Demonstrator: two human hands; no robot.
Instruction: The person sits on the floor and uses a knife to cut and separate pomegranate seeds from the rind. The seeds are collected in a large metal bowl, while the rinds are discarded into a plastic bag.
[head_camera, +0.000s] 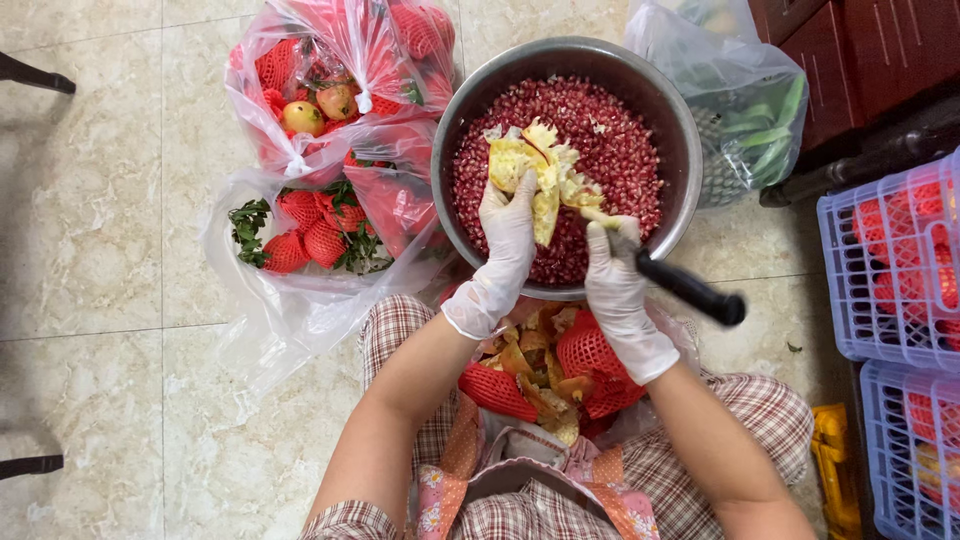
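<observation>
Left hand (508, 225) fingers clamp the brittle, crumbly pomegranate husk (540, 172) by its near edge over the bowl (470, 90), right hand (612, 275) grips the knife (690, 290).

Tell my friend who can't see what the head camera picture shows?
Two gloved hands, left hand and right hand, hold a pomegranate husk over a metal bowl of red seeds; the right also holds a black-handled knife. Bags of fruit sit beside it.
</observation>
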